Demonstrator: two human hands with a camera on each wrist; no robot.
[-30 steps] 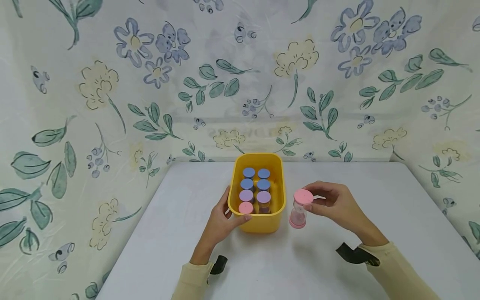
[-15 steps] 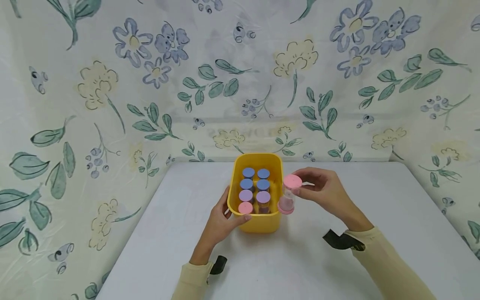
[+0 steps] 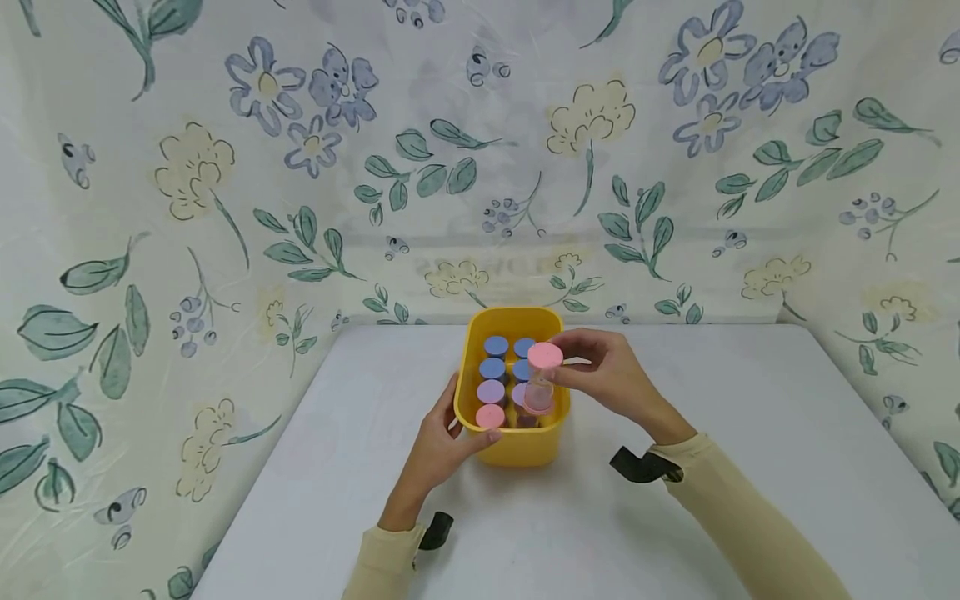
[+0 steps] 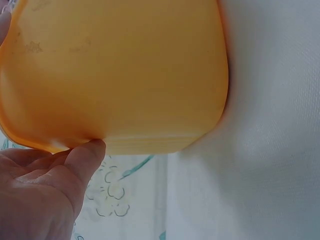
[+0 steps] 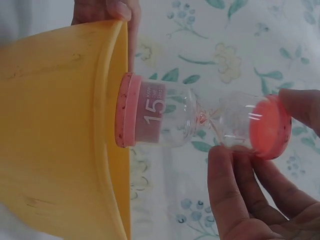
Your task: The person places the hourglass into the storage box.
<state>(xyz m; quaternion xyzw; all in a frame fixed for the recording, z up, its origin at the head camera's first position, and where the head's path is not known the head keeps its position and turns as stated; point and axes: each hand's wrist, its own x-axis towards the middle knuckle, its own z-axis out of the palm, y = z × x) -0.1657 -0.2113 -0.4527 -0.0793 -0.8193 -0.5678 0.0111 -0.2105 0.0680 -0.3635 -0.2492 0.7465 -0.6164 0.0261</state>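
My right hand (image 3: pixel 617 377) pinches a pink-capped sand timer (image 3: pixel 545 357) by its upper end, over the right side of a yellow bin (image 3: pixel 521 451). In the right wrist view, the timer (image 5: pixel 167 115) has a clear glass body, a narrow waist and a "15" label, and its lower cap is at the bin's mouth. My left hand (image 3: pixel 438 446) grips the bin's front left corner, thumb over the front rim. Inside stand several blue-capped timers (image 3: pixel 492 367), two with purple caps (image 3: pixel 491 391) and one pink-capped timer (image 3: pixel 490 416). The held timer partly covers the right column.
The bin stands on a white table (image 3: pixel 360 433) near its back edge. A floral cloth (image 3: pixel 480 167) hangs behind the table and along its sides. A black strap (image 3: pixel 645 465) sticks out at the right wrist, another strap (image 3: pixel 437 531) at the left.
My right hand has carried the pink sand timer leftward, from beside the bin to over its right side. The left hand and the bin have stayed in place.
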